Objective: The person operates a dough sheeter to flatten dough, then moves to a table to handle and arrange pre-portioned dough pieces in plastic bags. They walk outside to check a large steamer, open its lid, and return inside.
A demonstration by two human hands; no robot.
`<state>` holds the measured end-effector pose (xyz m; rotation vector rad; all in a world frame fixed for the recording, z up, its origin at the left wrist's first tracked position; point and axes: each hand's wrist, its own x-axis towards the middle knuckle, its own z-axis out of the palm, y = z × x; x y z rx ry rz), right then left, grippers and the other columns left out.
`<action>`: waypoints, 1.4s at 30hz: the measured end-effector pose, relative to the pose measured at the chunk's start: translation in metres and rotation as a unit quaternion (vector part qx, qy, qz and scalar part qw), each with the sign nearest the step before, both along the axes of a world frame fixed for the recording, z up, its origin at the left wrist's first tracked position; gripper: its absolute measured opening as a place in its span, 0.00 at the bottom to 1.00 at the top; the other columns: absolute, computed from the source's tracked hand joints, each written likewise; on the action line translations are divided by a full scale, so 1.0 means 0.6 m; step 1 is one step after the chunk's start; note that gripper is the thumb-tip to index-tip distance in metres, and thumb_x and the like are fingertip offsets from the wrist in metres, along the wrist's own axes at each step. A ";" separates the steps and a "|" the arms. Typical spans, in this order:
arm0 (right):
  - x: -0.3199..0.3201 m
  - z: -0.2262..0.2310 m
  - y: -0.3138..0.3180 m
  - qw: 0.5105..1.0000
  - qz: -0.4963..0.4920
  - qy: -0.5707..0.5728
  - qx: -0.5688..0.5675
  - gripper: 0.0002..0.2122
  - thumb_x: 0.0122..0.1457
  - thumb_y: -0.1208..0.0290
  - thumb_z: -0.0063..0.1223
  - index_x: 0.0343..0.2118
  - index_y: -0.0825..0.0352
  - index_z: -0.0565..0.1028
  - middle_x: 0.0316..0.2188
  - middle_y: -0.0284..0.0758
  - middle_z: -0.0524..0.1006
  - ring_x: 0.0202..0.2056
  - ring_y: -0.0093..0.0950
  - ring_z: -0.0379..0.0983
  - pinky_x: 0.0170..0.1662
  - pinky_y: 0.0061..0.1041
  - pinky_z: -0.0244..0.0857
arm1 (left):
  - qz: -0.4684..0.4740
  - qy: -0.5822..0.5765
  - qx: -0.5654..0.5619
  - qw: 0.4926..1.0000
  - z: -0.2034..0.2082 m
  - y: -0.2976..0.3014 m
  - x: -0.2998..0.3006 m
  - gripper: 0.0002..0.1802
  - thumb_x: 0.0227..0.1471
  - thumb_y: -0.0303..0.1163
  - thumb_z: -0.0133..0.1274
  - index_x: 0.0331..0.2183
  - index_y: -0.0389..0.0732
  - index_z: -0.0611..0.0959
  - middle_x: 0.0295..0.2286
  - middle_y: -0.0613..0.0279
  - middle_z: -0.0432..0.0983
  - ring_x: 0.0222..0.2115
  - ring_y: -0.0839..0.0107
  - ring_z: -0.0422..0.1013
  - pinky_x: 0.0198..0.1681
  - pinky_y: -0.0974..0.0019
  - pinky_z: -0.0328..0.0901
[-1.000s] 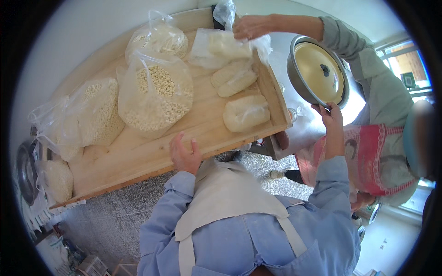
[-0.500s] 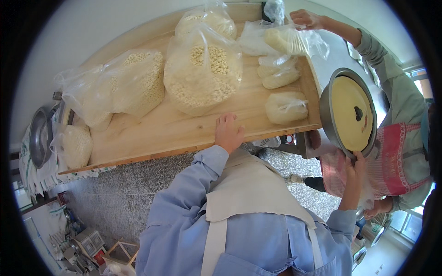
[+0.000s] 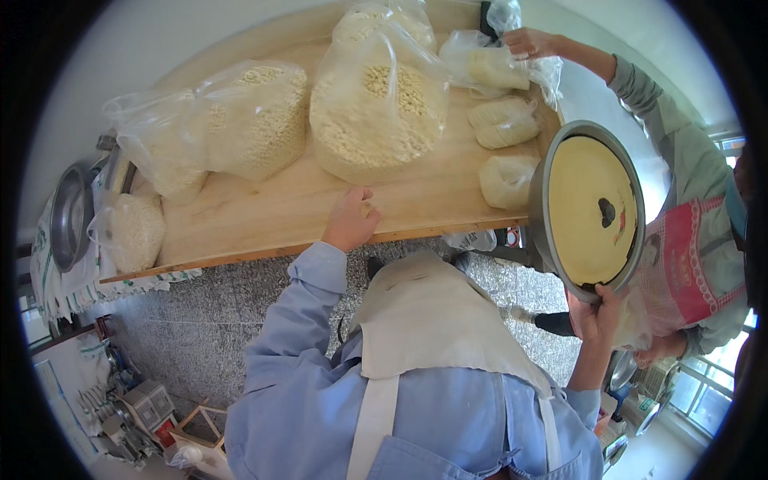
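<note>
Left hand (image 3: 352, 220), bare, over the near edge of the wooden worktop (image 3: 280, 212): fingers loosely bent, thumb apart, nothing seen in it; contact with the wood cannot be told. Right hand (image 3: 600, 314), well apart from it: closed on the near rim of a grey metal basin (image 3: 542, 216). Basin, one, round, so without a true long axis; at the worktop's right end, straight ahead of the right hand, well to the right of the left, the right being the nearer; what bears its far side cannot be told. Yellow lid (image 3: 584, 200), one, dark-knobbed, within the basin's rim. Large clear bag (image 3: 380, 120) of pale cut pieces, one, beyond the left hand. Co-worker's hand (image 3: 530, 44), one, at a small clear bag (image 3: 494, 69) beyond the basin.
</note>
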<state>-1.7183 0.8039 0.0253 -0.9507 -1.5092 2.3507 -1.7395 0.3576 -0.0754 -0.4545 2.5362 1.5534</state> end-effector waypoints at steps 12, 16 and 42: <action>0.025 0.005 -0.052 0.997 0.020 -0.004 -0.073 0.28 0.44 0.87 0.41 0.50 0.55 0.55 0.40 0.36 0.65 0.38 0.31 0.68 0.35 0.35 0.72 | 0.323 -0.119 0.675 0.652 -0.109 0.086 -0.156 0.25 0.44 0.25 0.48 0.44 0.28 0.60 0.43 0.41 0.59 0.44 0.50 0.61 0.48 0.52 0.60; 0.029 0.014 -0.062 0.998 0.025 -0.010 -0.061 0.21 0.46 0.85 0.42 0.46 0.63 0.61 0.38 0.37 0.68 0.37 0.30 0.70 0.35 0.32 0.72 | 0.350 0.010 0.750 0.561 -0.131 0.102 -0.193 0.22 0.43 0.25 0.48 0.42 0.28 0.63 0.43 0.43 0.60 0.42 0.53 0.62 0.45 0.53 0.62; -0.021 0.010 -0.127 0.990 0.125 -0.061 -0.022 0.13 0.46 0.82 0.46 0.38 0.73 0.66 0.33 0.36 0.71 0.33 0.28 0.71 0.37 0.26 0.68 | 0.204 0.137 0.351 0.904 -0.104 -0.018 -0.204 0.24 0.38 0.39 0.57 0.36 0.35 0.71 0.32 0.53 0.69 0.32 0.62 0.66 0.36 0.61 0.63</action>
